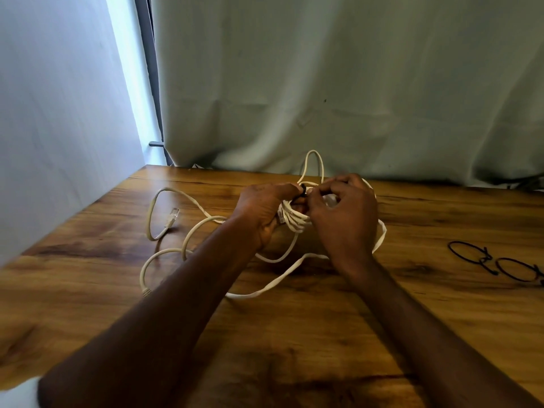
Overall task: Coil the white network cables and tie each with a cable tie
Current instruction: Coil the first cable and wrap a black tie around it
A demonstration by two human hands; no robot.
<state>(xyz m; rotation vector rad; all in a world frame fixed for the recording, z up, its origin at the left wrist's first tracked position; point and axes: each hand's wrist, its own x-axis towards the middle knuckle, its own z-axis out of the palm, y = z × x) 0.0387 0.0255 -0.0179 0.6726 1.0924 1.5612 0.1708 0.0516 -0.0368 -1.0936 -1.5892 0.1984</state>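
Note:
A coiled bundle of white network cable (294, 220) is held above the wooden table (294, 334) at its middle back. My left hand (262, 213) grips the bundle from the left. My right hand (344, 213) covers its right side, and its fingertips pinch a black cable tie (301, 193) at the top of the bundle, where my left thumb also touches it. One loop of the cable (315, 160) sticks up behind my hands. A loose white cable (176, 231) sprawls in curves over the left of the table, with a clear plug (172, 216) at its end.
Two black cable ties (497, 262), closed into loops, lie at the right edge of the table. A pale curtain (323, 83) hangs right behind the table's back edge. A white wall (53, 113) runs along the left side.

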